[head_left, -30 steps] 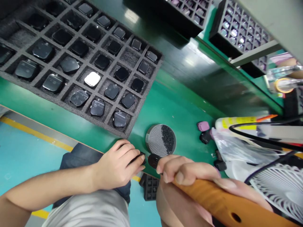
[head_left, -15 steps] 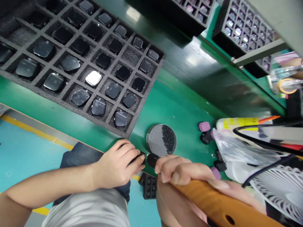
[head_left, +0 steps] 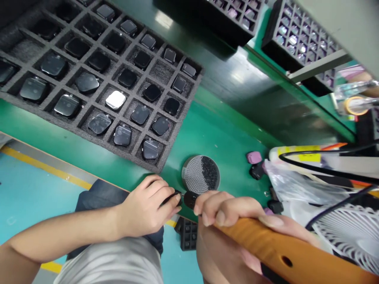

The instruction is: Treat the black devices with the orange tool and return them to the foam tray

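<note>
Black part btwn hands, L hand pinching its end, R hand curled on orange bar.

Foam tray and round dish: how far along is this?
Done, it seems: the foam tray holds dark watch-style screens in nearly every cell. In hand: the left hand pinches a small black part, and a black piece sits at the fingertips of the right hand. Left: the round perforated dish is bare on one half, black-covered on the other.
</note>
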